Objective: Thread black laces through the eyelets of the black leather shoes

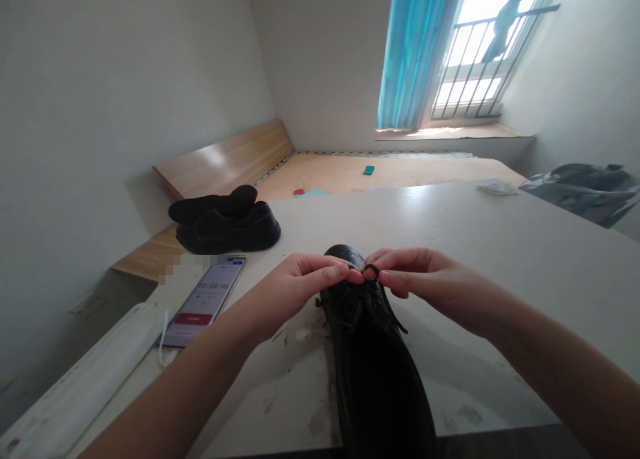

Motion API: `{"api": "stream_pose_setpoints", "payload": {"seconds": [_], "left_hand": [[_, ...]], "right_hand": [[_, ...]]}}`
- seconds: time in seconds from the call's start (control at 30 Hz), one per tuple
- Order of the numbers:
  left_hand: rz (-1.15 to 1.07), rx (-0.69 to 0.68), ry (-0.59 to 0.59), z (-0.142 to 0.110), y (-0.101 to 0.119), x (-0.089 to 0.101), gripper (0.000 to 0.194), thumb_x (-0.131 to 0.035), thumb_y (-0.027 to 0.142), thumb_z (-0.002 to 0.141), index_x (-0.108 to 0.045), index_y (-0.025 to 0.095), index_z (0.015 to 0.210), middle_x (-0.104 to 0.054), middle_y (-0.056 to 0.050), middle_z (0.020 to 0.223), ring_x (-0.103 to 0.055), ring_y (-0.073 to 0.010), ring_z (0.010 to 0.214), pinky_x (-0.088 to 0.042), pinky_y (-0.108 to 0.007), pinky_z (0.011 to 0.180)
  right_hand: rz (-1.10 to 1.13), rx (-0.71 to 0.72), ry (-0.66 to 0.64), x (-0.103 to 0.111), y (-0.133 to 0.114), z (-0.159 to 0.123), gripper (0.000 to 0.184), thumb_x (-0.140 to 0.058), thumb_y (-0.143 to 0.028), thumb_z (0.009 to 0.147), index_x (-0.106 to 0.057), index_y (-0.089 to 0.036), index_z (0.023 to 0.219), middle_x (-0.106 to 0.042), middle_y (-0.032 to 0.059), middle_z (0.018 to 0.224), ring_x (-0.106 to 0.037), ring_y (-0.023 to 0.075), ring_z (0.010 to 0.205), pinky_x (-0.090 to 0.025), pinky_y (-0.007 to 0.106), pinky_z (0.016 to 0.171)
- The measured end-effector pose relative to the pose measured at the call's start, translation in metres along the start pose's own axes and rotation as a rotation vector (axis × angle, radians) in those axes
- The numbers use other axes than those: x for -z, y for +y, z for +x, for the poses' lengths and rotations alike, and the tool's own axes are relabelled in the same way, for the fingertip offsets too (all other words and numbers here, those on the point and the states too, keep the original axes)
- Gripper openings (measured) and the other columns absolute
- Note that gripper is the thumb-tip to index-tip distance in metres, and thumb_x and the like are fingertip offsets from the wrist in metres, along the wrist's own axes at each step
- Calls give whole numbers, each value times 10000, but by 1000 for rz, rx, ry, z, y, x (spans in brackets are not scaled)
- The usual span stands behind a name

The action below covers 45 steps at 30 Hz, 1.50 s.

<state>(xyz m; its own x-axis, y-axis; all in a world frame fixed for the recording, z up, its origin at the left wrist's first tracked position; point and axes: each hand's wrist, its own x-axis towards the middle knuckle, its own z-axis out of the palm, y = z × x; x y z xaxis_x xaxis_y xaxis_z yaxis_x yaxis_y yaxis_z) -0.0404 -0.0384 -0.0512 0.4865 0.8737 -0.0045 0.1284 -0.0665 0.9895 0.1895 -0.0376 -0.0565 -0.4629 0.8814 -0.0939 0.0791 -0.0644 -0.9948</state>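
Observation:
A black leather lace-up shoe [375, 379] lies on the white table with its toe pointing away from me. Over its tongue, my left hand [305, 292] and my right hand [420, 279] meet, each pinching the black shoelace [371, 270] between thumb and fingers. The lace forms a small loop between my fingertips. One lace end trails down the shoe's right side. My fingers hide the top of the lacing.
A pair of black shoes [225, 222] stands left of the hands, and a phone [203, 302] shows a running timer. A white cable [163, 339] lies beside it. Dark marks stain the white table [500, 266]. A wooden bed frame [225, 159] lies beyond.

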Motion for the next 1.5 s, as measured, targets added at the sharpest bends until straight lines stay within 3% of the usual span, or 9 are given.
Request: {"api": "stream_pose_setpoints", "payload": {"seconds": [0.13, 0.3, 0.43, 0.53, 0.77, 0.9, 0.97, 1.23, 1.5], "left_hand": [[-76, 83, 164, 1, -4, -8, 241, -719, 409, 799, -786, 199, 898, -775, -51, 927, -669, -208, 972, -473, -323, 923], [8, 30, 278, 0, -3, -18, 226, -713, 374, 800, -791, 181, 888, -776, -48, 851, -680, -200, 856, -500, -296, 794], [29, 13, 312, -1, -8, -24, 219, -707, 354, 805, -790, 194, 929, -777, -52, 921, -664, -200, 872, -486, -305, 800], [2, 46, 325, -1, -10, -27, 203, -756, 343, 757, -794, 203, 899, -769, -39, 862, -632, -166, 788, -463, -276, 722], [-264, 120, 381, 1, -13, -33, 221, -863, 256, 620, -688, 155, 708, -697, 24, 688, -575, -77, 639, -435, -205, 641], [-326, 110, 333, 1, -16, -33, 273, -830, 268, 690, -737, 201, 938, -725, 23, 744, -627, -87, 722, -459, -210, 722], [-298, 116, 336, 1, -16, -33, 329, -813, 287, 712, -748, 223, 1028, -737, 6, 781, -639, -110, 770, -467, -233, 758], [-143, 100, 372, -2, -18, -34, 242, -769, 349, 738, -793, 243, 954, -708, -26, 774, -636, -172, 780, -480, -296, 726], [118, -118, 479, -8, -14, -41, 160, -726, 263, 789, -792, 268, 934, -751, 4, 859, -630, -138, 793, -503, -253, 747]], "right_hand": [[-34, -26, -46, 2, -2, 14, 267, -769, -393, 739, -760, -184, 905, -636, 32, 822, -474, 100, 697, -373, 226, 591], [-91, 21, -95, 3, -2, 25, 240, -754, -380, 743, -729, -169, 854, -631, 15, 740, -495, 98, 638, -377, 233, 555], [-170, 285, 6, -9, 7, 26, 183, -732, -345, 754, -683, -168, 757, -635, 28, 766, -548, 133, 704, -426, 267, 601], [-204, 404, 74, -15, 15, 21, 119, -694, -303, 802, -701, -186, 780, -631, 18, 748, -550, 125, 677, -431, 267, 592], [-308, 489, 186, -24, 20, 8, 74, -649, -237, 849, -687, -213, 791, -646, 9, 736, -580, 131, 674, -455, 270, 607], [-378, 433, 277, -31, 24, 6, 148, -663, -262, 816, -564, -208, 720, -608, 2, 717, -543, 137, 656, -443, 277, 583], [-463, 436, 309, -32, 25, 5, 143, -653, -269, 831, -561, -210, 739, -600, 1, 731, -527, 138, 675, -440, 282, 607], [-643, 551, 333, -31, 23, 2, 60, -641, -265, 884, -681, -230, 856, -648, 34, 876, -567, 175, 858, -461, 324, 779], [-569, 524, 390, -36, 23, 4, 93, -624, -215, 868, -679, -214, 793, -638, 51, 878, -571, 191, 881, -457, 340, 789]]}}
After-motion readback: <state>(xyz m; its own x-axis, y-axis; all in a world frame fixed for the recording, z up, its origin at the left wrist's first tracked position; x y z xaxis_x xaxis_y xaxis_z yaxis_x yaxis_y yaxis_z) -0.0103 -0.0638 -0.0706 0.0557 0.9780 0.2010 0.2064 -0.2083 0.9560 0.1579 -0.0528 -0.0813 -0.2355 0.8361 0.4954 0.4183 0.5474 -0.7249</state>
